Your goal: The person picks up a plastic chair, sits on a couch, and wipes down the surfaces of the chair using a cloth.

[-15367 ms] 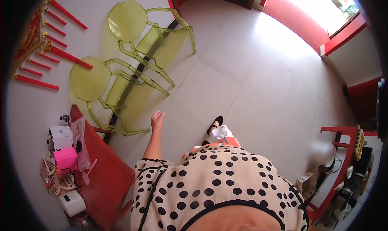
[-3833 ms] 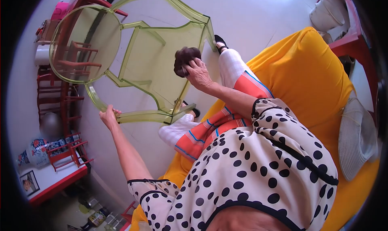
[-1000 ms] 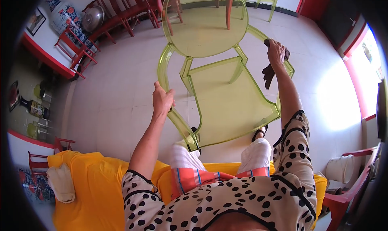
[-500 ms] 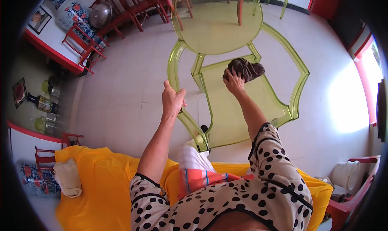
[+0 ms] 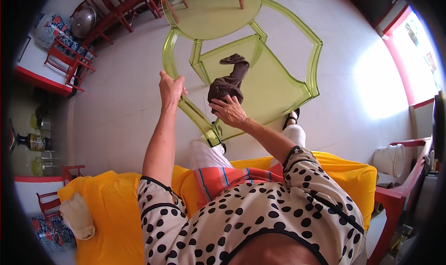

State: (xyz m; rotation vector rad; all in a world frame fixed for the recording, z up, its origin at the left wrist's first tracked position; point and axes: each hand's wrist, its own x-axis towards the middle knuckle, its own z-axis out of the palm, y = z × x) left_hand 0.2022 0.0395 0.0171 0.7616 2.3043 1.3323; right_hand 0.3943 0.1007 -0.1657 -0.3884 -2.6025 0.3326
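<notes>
A see-through green plastic chair (image 5: 274, 86) stands in front of me, its round backrest away from me. My left hand (image 5: 172, 87) is wrapped around the armrest on the chair's left side. On the seat, near its left front, lies a crumpled dark brown cloth (image 5: 227, 85). My right hand (image 5: 230, 111) presses on the near end of the cloth, fingers over it; the cloth's far end trails loosely toward the backrest. The palm and the underside of the cloth are hidden.
I sit on a seat covered with yellow cloth (image 5: 111, 204). A folded beige cloth (image 5: 77, 216) lies on it at left. Red wooden chairs (image 5: 100, 28), a patterned vase (image 5: 53, 30) and a metal basin (image 5: 84, 21) stand at far left. A white bucket (image 5: 389, 160) is at right.
My right hand has moved the brown cloth from the back of the seat toward its left front; the cloth is now more stretched out. The view has shifted. My left hand keeps the armrest.
</notes>
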